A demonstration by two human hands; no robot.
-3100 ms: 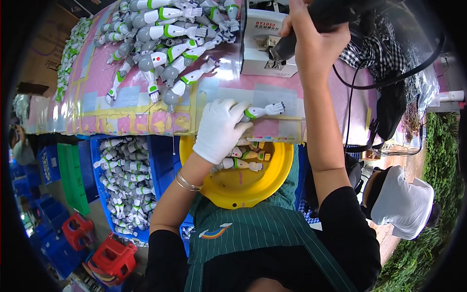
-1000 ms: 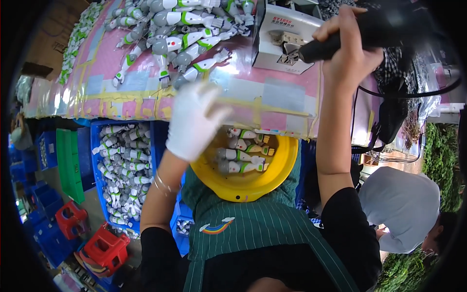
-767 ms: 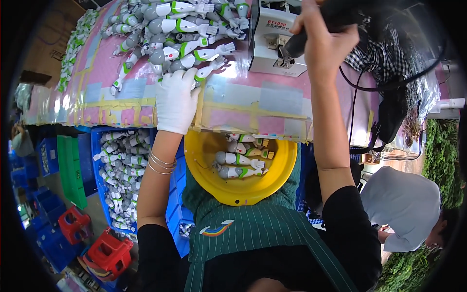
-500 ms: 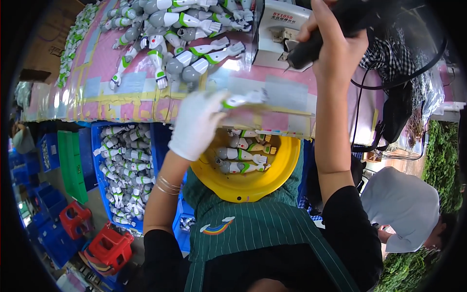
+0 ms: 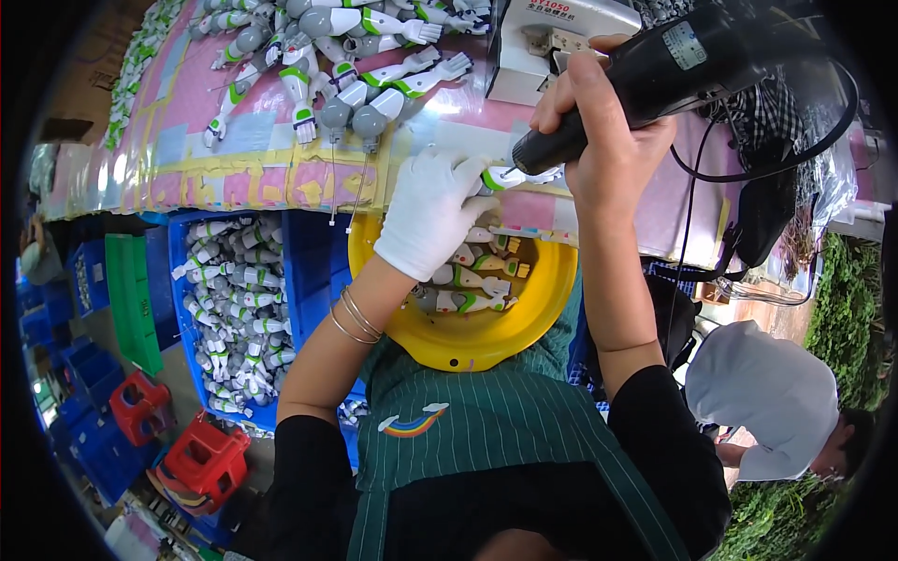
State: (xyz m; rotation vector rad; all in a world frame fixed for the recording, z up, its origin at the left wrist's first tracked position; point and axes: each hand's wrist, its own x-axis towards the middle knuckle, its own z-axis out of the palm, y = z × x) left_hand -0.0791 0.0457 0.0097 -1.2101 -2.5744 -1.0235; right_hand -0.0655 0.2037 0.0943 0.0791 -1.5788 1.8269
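Observation:
My left hand (image 5: 428,213), in a white glove, is closed on a white, green and grey toy arm (image 5: 531,178) at the table's front edge; the glove hides its grey end. In my bare right hand (image 5: 613,140) is a black electric screwdriver (image 5: 645,79), slanting down to the left. Its tip meets or nearly meets the held toy arm. Just below the left hand, a yellow basin (image 5: 458,353) on my lap contains several more toy arms (image 5: 468,301).
More toy arms (image 5: 379,23) are heaped on the pink taped table (image 5: 253,154). A white boxy machine (image 5: 514,79) stands behind the screwdriver. Left of the basin, a blue crate (image 5: 313,266) is full of toy arms. Red stools (image 5: 201,463) are at lower left; a person (image 5: 767,397) sits at right.
The screwdriver has come down from beside the white machine to the toy arm. My left hand, blurred before, has shifted slightly right and steadied, still gripping the toy arm.

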